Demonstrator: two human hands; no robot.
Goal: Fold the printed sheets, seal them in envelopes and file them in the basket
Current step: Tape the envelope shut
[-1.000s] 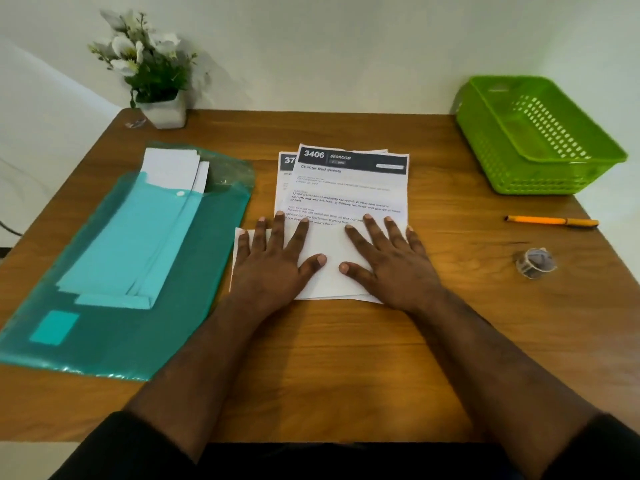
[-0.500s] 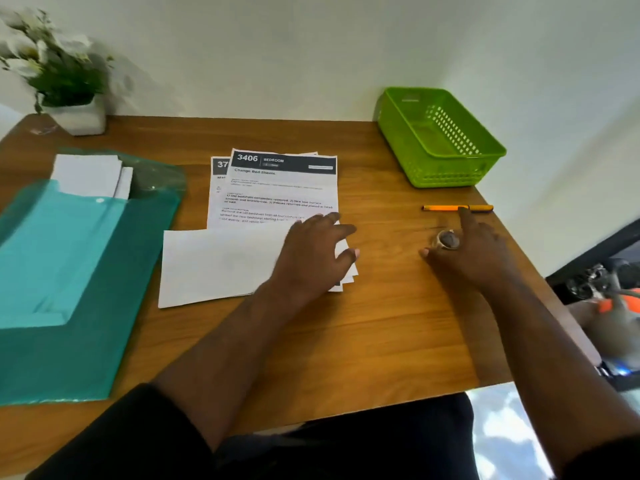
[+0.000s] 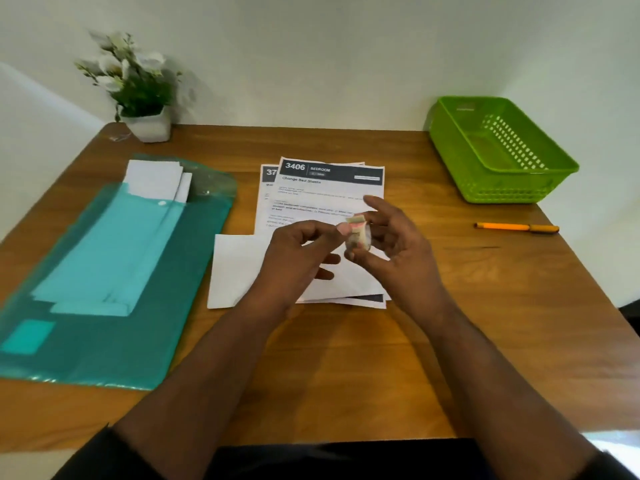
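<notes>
Printed sheets (image 3: 325, 192) headed "3406 BEDROOM" lie stacked mid-table. A white envelope (image 3: 239, 268) rests on their near end, partly under my hands. My right hand (image 3: 394, 251) holds a small roll of clear tape (image 3: 358, 233) above the envelope. My left hand (image 3: 298, 258) pinches the tape's loose end with thumb and forefinger. The green basket (image 3: 502, 188) stands at the far right corner and holds nothing visible.
A teal plastic folder (image 3: 104, 306) with several white envelopes (image 3: 152, 178) poking out covers the left side. An orange pen (image 3: 516, 227) lies right of the sheets. A potted white flower (image 3: 138, 95) sits at the back left. Bare wood runs along the near edge.
My right hand picked the tape roll up from the right of the table and brought it over the envelope. My left hand lifted off the envelope to meet it.
</notes>
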